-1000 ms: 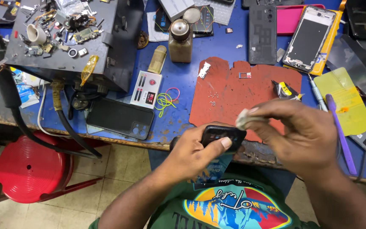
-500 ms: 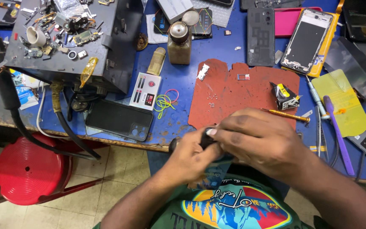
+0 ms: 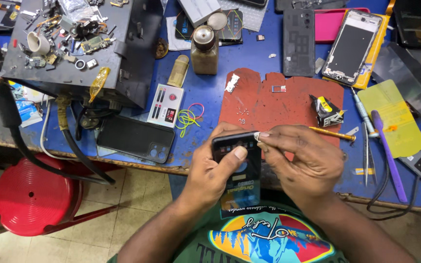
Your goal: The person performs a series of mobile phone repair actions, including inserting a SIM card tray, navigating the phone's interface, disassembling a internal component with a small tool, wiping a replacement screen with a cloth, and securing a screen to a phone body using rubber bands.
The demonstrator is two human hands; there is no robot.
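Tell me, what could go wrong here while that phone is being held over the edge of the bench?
The phone is held by the left hand beyond the table edge; if the grip slips, it might drop to the floor. The right hand pinches a small white bit at the phone's top corner, which looks easy to lose. Tiny screws lie loose on the red mat and a passing wrist could scatter them.

hands: 2 (image 3: pixel 215 170) (image 3: pixel 303 158) | held phone: 1 (image 3: pixel 236 168) | phones on table: 3 (image 3: pixel 135 138) (image 3: pixel 298 43) (image 3: pixel 351 47) | bottle: 1 (image 3: pixel 204 48) | red stool: 1 (image 3: pixel 32 195) | red mat: 1 (image 3: pixel 278 104) | tweezers: 1 (image 3: pixel 366 153) | purple tool: 1 (image 3: pixel 390 156)
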